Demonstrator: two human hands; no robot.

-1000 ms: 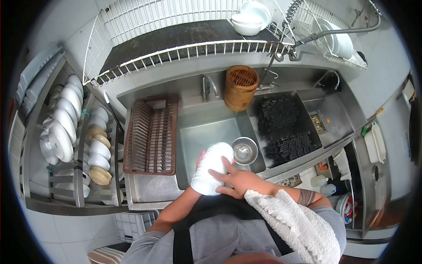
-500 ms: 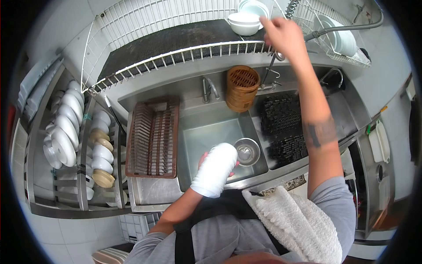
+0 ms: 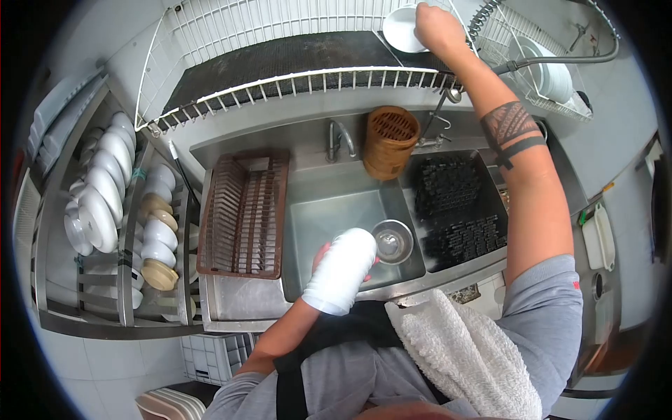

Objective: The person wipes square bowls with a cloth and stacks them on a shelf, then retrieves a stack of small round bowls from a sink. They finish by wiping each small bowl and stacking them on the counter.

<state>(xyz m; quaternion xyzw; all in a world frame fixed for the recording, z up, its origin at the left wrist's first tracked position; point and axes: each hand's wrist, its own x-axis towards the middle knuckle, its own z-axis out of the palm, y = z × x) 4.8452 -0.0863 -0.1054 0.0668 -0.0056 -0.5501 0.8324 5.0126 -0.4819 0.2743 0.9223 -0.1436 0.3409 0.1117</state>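
A tall stack of nested white bowls [image 3: 341, 269] leans over the sink, cradled in my left hand [image 3: 323, 253]. Its fingers show on both sides of the stack, wrapped round it. Up on the wire shelf, a single white bowl [image 3: 402, 31] is tipped so that its inside shows. My right hand [image 3: 439, 29] is closed at that bowl's right rim, and the fingertips are partly hidden. Just right of the held stack, a round metal bowl [image 3: 392, 242] sits in the sink.
A brown dish rack [image 3: 245, 217] stands left of the sink [image 3: 322, 199]. Behind are a faucet [image 3: 339, 140] and a bamboo steamer [image 3: 389, 143]. Black mats [image 3: 448, 185] lie to the right. Plates and bowls fill the left metal rack [image 3: 133, 311]; the wire shelf [image 3: 280, 87] spans above.
My right hand has moved up and closed on a white bowl, which is now tipped. Two bowls showed there before; one shows now. The left hand's stack has stayed almost still.
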